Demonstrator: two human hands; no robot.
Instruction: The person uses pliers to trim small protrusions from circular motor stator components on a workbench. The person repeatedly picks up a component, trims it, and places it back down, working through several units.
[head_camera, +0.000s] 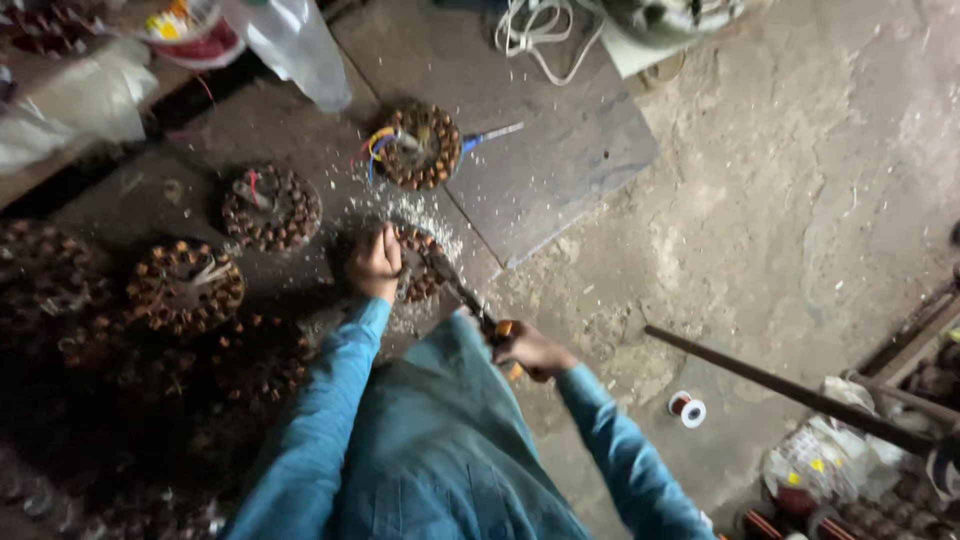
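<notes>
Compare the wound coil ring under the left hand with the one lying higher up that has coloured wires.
The ring under the left hand is partly covered by the left hand and met by a tool from the right hand; the upper ring lies untouched. Only the upper ring shows blue and yellow wires. Both are round, coppery-brown, on the floor.

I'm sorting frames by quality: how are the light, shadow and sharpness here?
Head view: daylight falls on the concrete floor at right, deep shadow swallows the wound coils at lower left; left hand and right hand are softly blurred; the wide lens bends the edges.
</notes>
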